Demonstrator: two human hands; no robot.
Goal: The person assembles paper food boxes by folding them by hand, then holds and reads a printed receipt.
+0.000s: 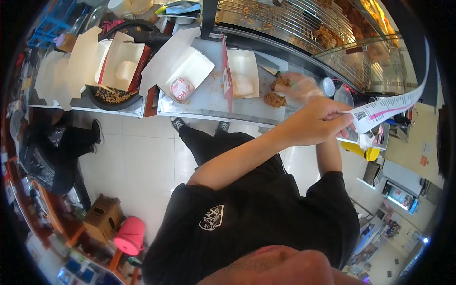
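Observation:
My left hand (327, 121) is closed on one end of a long printed receipt (380, 111), which curves up to the right edge. Behind it, my right hand (301, 89) is smeared by motion over the counter, close to pieces of fried food (275, 99); whether it holds anything cannot be made out. A knife (267, 64) lies beside the food. An open box (244, 76) with a pale wrapped item inside stands left of the food. Further left, another open box (190, 71) has a round wrapped item (181, 89) in it.
A third open box (124, 66) stands over a dark pan (116, 96) at the left. Glass display racks (285, 23) holding fried food run behind the counter (204, 110). Another person (47, 156) is at the left. A pink bin (129, 236) and brown carton (103, 218) stand on the floor.

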